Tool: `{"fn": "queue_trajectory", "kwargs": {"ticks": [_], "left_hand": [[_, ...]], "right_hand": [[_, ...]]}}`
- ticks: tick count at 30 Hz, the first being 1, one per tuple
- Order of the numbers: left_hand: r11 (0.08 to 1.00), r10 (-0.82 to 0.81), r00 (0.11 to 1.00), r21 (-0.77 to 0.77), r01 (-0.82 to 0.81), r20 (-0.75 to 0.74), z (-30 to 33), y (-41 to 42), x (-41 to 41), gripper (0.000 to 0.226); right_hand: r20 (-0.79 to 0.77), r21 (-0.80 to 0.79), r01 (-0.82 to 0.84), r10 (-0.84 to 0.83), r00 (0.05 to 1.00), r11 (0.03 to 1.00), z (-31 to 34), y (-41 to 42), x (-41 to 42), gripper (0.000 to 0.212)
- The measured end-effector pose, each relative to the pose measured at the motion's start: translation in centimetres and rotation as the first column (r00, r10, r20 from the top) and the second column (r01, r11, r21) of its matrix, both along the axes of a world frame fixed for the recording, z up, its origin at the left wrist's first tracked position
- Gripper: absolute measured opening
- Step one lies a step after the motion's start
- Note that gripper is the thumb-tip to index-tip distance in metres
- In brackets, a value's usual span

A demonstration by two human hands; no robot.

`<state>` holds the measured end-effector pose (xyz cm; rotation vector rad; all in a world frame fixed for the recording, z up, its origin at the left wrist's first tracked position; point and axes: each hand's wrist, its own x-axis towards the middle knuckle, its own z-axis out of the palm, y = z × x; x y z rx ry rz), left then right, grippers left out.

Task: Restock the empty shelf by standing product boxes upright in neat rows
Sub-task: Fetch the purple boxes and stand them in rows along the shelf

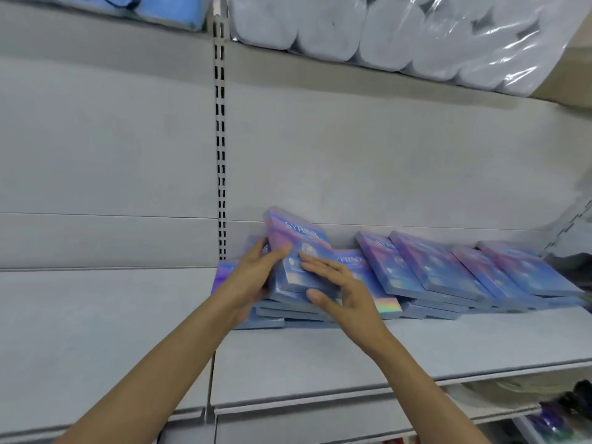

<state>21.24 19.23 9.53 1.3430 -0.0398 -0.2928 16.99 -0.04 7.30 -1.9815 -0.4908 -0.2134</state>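
Note:
Several flat blue-purple product boxes lie tilted and overlapping along the back of a grey shelf (320, 354). One box (296, 245) is raised at a slant above the left end of the pile. My left hand (253, 277) grips its left edge, thumb on the front face. My right hand (339, 290) rests on its front with straight fingers, thumb at the lower edge. Further leaning boxes (426, 267) stretch to the right. More boxes (272, 315) lie flat under my hands.
A slotted upright (220, 155) divides the shelf bays; the left bay's shelf (96, 315) is bare. Above, wrapped white rolls (400, 36) and a blue pack (153, 8) sit on the upper shelf. Dark items (570, 408) show on the lower right shelf.

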Motion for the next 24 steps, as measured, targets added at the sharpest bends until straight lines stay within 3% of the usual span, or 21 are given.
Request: {"fn": "queue_trajectory", "kwargs": {"ticks": [4, 6, 8, 11, 15, 20, 24], "left_hand": [[0.994, 0.094, 0.996, -0.055, -0.094, 0.006, -0.7, 0.2, -1.7, 0.056], [0.987, 0.147, 0.988, -0.065, -0.144, 0.047, -1.0, 0.4, -2.8, 0.054], [0.983, 0.179, 0.981, -0.052, -0.175, 0.076, -1.1, 1.0, -4.3, 0.048], [0.971, 0.237, 0.963, -0.027, -0.236, 0.129, -1.1, 2.4, -6.2, 0.053], [0.944, 0.326, 0.926, -0.004, -0.331, 0.190, -0.9, 5.1, -8.1, 0.056], [0.925, 0.376, 0.907, -0.016, -0.380, 0.189, -1.0, 9.1, -9.4, 0.034], [0.896, 0.442, 0.876, -0.041, -0.443, 0.195, -1.3, 13.3, -9.6, 0.029]], "right_hand": [[0.041, 0.004, 0.117, -0.117, 0.992, 0.993, 0.2, -0.8, 0.2, 0.037], [0.000, 0.059, 0.242, -0.242, 0.970, 0.969, 1.1, -0.7, 0.3, 0.044], [-0.114, 0.161, 0.278, -0.262, 0.958, 0.947, 2.0, -0.7, 0.8, 0.044], [-0.242, 0.270, 0.185, -0.120, 0.963, 0.945, 2.4, -0.6, 1.9, 0.031], [-0.338, 0.442, 0.104, 0.057, 0.940, 0.891, 2.2, 1.4, 1.8, 0.034], [-0.359, 0.514, 0.094, 0.114, 0.926, 0.852, 2.7, 5.2, 1.3, 0.031], [-0.365, 0.570, 0.081, 0.163, 0.917, 0.818, 3.8, 8.7, 1.6, 0.031]]}}
